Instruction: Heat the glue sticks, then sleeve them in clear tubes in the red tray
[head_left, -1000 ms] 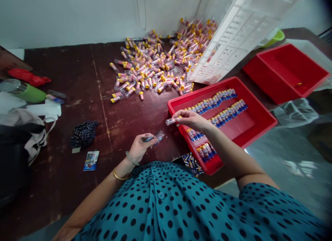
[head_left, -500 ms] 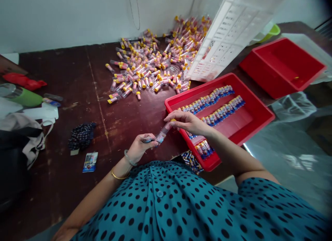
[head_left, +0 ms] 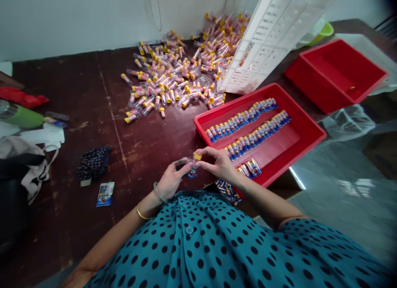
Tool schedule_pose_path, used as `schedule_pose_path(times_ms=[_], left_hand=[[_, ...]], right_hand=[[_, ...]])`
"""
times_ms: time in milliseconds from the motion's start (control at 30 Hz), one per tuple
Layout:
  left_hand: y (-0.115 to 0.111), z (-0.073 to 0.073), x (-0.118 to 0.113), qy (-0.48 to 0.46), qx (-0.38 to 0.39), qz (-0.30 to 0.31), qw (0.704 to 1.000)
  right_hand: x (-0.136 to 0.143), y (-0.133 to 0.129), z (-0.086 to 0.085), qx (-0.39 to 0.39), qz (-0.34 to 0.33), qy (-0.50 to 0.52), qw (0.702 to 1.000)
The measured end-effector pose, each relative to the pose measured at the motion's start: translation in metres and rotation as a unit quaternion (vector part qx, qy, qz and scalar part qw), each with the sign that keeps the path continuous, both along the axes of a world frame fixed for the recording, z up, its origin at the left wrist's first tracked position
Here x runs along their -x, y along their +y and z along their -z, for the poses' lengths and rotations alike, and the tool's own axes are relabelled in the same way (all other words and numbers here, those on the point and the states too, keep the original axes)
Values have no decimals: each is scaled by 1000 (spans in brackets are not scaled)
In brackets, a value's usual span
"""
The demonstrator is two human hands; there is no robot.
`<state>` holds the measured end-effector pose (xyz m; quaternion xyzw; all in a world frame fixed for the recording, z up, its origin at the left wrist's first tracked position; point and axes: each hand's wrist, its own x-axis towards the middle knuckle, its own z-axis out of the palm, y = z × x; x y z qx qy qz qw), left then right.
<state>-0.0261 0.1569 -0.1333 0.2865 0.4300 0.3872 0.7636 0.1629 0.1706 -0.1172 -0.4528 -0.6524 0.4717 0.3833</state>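
Near the table's front edge, my left hand (head_left: 172,178) is closed round small blue printed packets, with its thumb on top. My right hand (head_left: 215,162) pinches the yellow cap of a clear tube (head_left: 197,157) between thumb and fingers. The tube's lower end meets a blue packet (head_left: 192,171) at my left fingertips; how far it is inside I cannot tell. Right of my hands, a red tray (head_left: 297,153) holds rows of blue packets with tubes (head_left: 257,135). A heap of yellow-capped tubes with pink contents (head_left: 173,79) lies behind.
A white perforated basket (head_left: 254,44) stands tilted behind the tray, beside a red bin (head_left: 322,81). More packets (head_left: 228,193) lie below the tray's front corner. At left are a dark cloth (head_left: 93,163), a single packet (head_left: 105,193), a green bottle (head_left: 26,116) and a bag (head_left: 37,164).
My right hand has moved down and left with the tube, bringing its yellow cap close to my left fingertips. The tube stands more upright. The whole view has shifted slightly.
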Motion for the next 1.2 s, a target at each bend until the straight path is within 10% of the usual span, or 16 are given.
schedule_pose_path(times_ms=[700, 933, 1033, 1200], left_hand=[[2, 1, -4, 47, -32, -2, 998], [8, 0, 4, 36, 12, -9, 999], [10, 7, 8, 44, 30, 30, 998], [6, 9, 14, 38, 41, 29, 998]], right_hand=[[6, -10, 1, -18, 20, 63, 998], [-158, 12, 2, -5, 330, -110, 938], [-216, -2, 19, 77, 322, -180, 926], [-223, -29, 48, 201, 221, -268, 916]])
